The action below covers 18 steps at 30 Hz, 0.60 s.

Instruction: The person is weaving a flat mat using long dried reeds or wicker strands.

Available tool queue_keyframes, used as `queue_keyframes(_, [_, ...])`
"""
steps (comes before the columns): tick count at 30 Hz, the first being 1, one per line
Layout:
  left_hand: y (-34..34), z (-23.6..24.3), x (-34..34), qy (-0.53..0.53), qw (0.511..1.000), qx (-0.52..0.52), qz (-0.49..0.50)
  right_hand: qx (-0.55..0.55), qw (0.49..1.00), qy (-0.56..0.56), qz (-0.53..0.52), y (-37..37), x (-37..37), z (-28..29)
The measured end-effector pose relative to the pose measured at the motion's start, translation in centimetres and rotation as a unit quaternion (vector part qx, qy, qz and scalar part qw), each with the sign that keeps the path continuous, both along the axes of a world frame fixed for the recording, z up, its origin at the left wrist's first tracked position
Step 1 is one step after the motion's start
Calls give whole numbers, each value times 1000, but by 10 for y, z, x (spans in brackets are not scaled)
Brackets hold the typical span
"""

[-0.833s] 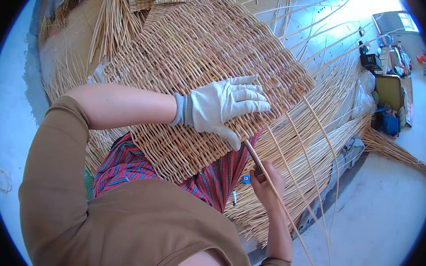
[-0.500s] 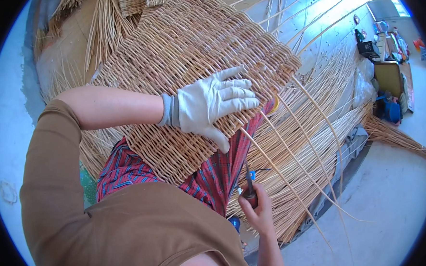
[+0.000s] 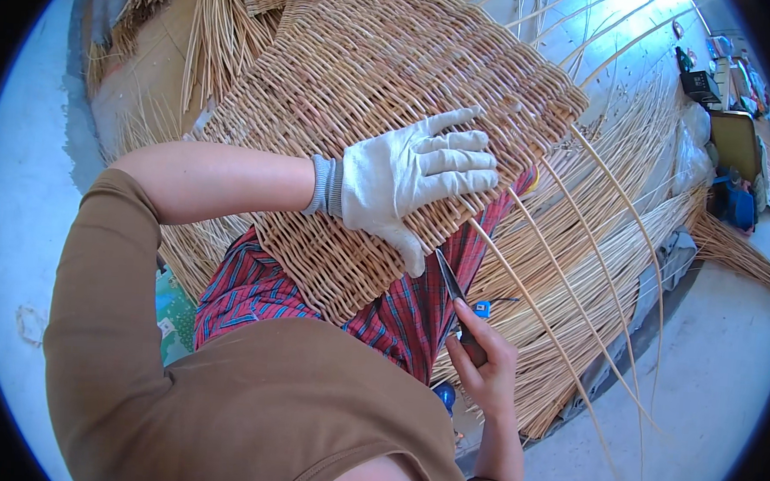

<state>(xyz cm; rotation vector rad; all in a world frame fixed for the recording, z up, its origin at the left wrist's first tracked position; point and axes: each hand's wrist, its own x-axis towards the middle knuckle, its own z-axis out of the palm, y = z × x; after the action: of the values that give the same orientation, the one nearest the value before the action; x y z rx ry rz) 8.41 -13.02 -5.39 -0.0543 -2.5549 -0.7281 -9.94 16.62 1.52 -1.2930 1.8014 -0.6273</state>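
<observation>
A woven wicker panel (image 3: 385, 75) lies slanted across my lap, over red checked cloth. My left hand (image 3: 415, 172), in a pale glove with a grey cuff, rests flat on its right part with the fingers spread. Several long stakes stick out of the panel's right edge, among them a bent stake (image 3: 534, 301). Bare of any glove, my right hand (image 3: 487, 368) is closed round the dark handle of an awl (image 3: 451, 277). Its tapered metal blade points up at the panel's lower right corner, close to my left thumb. Whether the tip touches the weave I cannot tell.
Loose willow rods (image 3: 567, 250) cover the floor on the right, with a further bundle (image 3: 729, 245) behind them. Another rod bundle (image 3: 217, 40) hangs at the upper left. A small blue tape measure (image 3: 482, 308) lies beyond my right hand. A dark box (image 3: 700, 85) stands far right.
My right hand has moved up and slightly right, tilting the awl's blade toward the panel's corner. The whole view has shifted a little; my left hand still lies flat on the panel.
</observation>
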Motion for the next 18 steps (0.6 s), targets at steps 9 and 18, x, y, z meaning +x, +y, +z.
queue_keyframes(9, [1, 2, -3, -29, 1000, -8, 2, -9, 997, -80, -7, -6, -14, -7])
queue_keyframes(18, [2, 0, -9, -75, 996, -32, -20, -87, 941, 270, 185, -33, -20, 10])
